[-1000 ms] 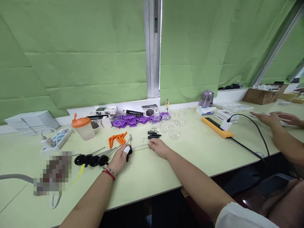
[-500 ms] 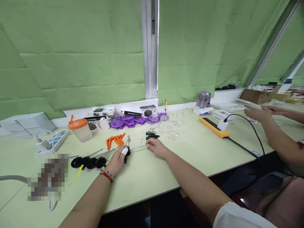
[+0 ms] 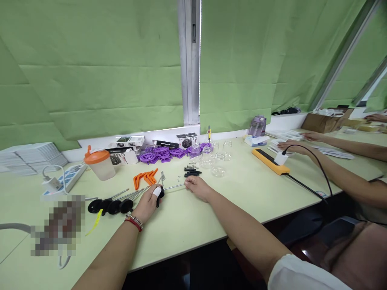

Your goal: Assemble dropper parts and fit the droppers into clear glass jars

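Note:
My left hand (image 3: 148,204) is closed around a black round part with a thin metal rod (image 3: 174,186) sticking out to the right. My right hand (image 3: 196,188) pinches the rod's far end; whether a small piece sits in those fingertips is hidden. Left of my left hand lie several similar black discs (image 3: 114,207) with metal rods. Orange angled pieces (image 3: 145,178) and small metal pins (image 3: 163,175) lie just beyond it. Past my right hand are black cylindrical parts (image 3: 192,173), springs (image 3: 192,164) and tiny bits (image 3: 179,178).
Purple plastic parts (image 3: 161,153), clear glass jars (image 3: 218,165) and boxes (image 3: 127,156) stand along the wall. An orange-lidded cup (image 3: 99,163) and a white power strip (image 3: 68,181) are left, a yellow power strip (image 3: 269,162) right. A co-worker's arms (image 3: 329,163) reach over white pieces at far right.
The co-worker's hands have moved left and down onto the white pieces. My hands keep the same hold on the rod; the view has shifted slightly.

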Tool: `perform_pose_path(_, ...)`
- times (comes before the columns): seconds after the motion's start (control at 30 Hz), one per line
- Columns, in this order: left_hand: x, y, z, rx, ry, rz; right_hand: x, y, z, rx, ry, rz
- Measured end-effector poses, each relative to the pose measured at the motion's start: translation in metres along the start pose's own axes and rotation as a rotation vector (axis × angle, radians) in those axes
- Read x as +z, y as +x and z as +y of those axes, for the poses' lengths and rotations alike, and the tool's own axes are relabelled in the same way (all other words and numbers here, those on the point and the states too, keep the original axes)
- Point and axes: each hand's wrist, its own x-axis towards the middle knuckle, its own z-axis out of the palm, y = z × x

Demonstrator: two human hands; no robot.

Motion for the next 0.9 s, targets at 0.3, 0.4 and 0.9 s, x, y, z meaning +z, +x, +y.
perform_pose_path(0.3, 0.0, 0.0, -0.001, -0.013, -0.034, -0.009, 0.0, 0.0, -0.001, 0.007, -0.017, -0.001)
perform_pose_path(0.4, 0.0, 0.0, 0.0, -0.014, -0.037, -0.01, 0.0, -0.001, -0.003, 0.01, -0.022, 0.002)
perform_pose_path(0.9, -0.001, 0.0, -0.001, 0.005, -0.002, -0.024, 0.0, -0.005, -0.01, -0.002, 0.063, -0.014)
